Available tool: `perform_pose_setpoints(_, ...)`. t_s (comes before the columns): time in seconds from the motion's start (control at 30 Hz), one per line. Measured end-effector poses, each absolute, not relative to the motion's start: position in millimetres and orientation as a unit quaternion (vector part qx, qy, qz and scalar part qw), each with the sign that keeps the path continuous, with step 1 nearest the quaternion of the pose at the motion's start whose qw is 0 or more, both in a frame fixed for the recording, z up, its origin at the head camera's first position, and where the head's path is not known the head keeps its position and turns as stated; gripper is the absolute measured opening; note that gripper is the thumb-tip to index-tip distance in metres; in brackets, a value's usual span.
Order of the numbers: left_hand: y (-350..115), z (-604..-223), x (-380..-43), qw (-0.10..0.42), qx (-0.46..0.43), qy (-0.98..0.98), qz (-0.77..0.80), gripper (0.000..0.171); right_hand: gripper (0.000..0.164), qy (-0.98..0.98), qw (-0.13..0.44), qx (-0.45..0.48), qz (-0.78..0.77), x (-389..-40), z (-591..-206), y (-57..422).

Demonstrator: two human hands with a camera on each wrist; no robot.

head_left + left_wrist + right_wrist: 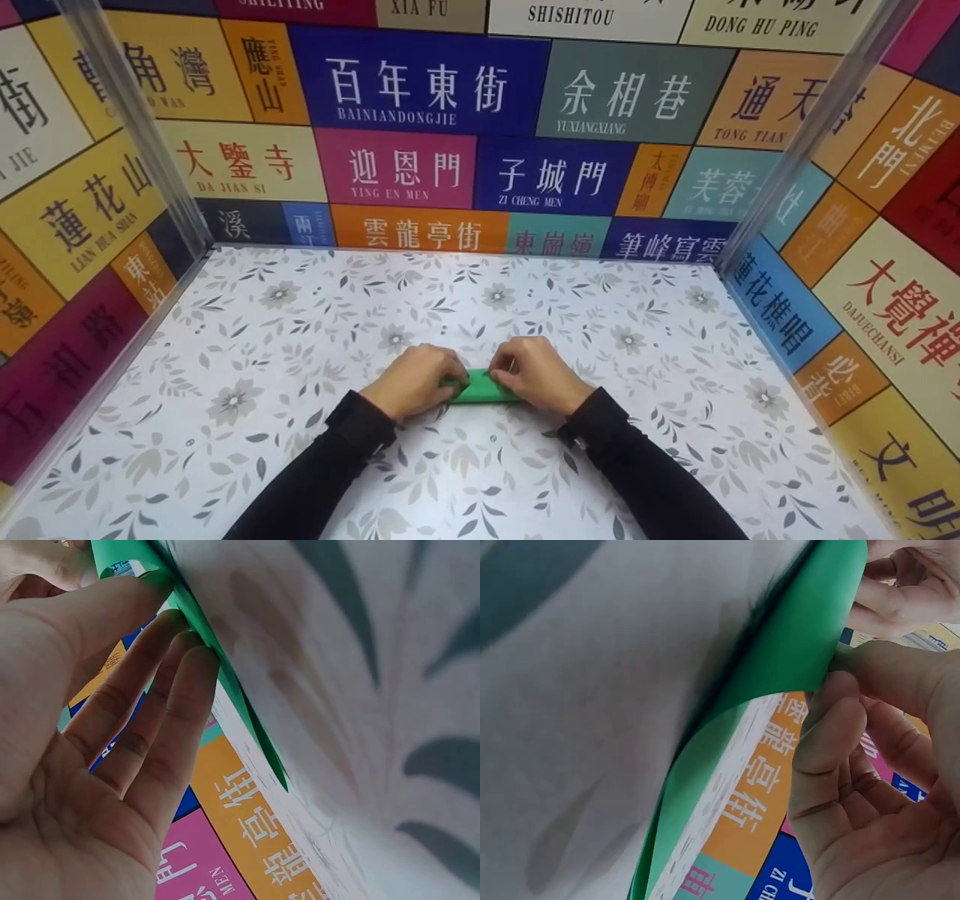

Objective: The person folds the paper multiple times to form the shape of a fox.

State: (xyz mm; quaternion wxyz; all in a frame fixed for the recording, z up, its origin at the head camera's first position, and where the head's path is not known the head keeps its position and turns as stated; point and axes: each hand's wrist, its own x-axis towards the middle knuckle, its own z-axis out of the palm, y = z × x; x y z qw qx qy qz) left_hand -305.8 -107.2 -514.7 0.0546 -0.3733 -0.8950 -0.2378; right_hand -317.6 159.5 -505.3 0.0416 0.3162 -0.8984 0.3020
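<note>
A sheet of green paper [484, 388] lies near the middle of the table, bent over into a curl. My left hand [420, 381] pinches its left end. In the left wrist view the thumb bears on the green paper [191, 613], and the other fingers stretch along its edge. At the right end, my right hand [544, 375] pinches the raised edge between thumb and forefinger. The right wrist view shows the green paper [810, 630] arching over as a loose, open curve, with its lower part against the tabletop.
The white tabletop [300, 420] bears grey leaves and flowers. Walls of colourful panels with Chinese lettering enclose it at the back [420, 82], left [82, 195] and right [870, 277]. Clear strips [817, 127] run up the corners.
</note>
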Motion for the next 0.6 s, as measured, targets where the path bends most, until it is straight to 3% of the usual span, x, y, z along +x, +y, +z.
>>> perform_pose_setpoints(0.6,-104,-514,-305,0.05,-0.366,-0.889,-0.27,0.019,0.004,-0.899,-0.011,0.31,0.31,-333,-509,156)
